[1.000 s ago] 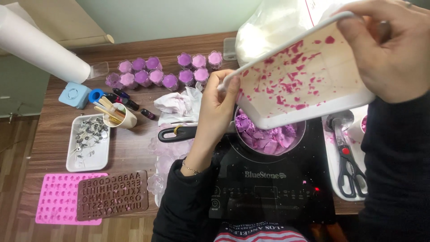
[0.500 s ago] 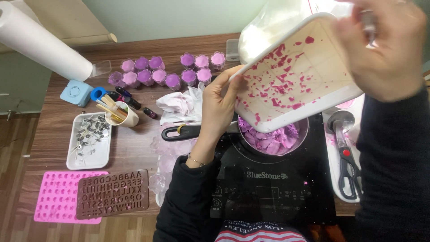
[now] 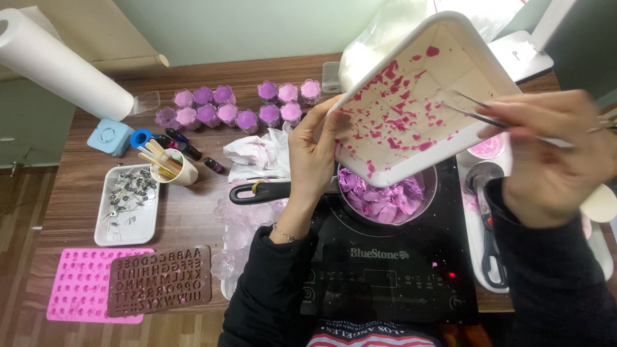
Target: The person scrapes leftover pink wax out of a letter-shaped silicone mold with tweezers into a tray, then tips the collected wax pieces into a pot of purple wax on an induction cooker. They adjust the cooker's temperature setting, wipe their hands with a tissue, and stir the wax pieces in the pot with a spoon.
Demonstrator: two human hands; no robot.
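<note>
The left hand point(image 3: 313, 149) gripped the white square tray point(image 3: 411, 96) by its edge, tipped steeply right over the saucepan point(image 3: 385, 193) so loosened pink wax bits would drop onto the purple chunks already in it. The right hand point(image 3: 553, 160) pinched metal tweezers point(image 3: 475, 114) tight, tips on the tray's smeared inside. The pan sat on the black induction cooktop point(image 3: 379, 270).

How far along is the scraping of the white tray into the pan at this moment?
Done: purple wax chunks already lie in the small metal saucepan. In hand: the left hand tilts the white square tray over it; the right hand works metal tweezers on it. Left: pink flecks cling inside.
</note>
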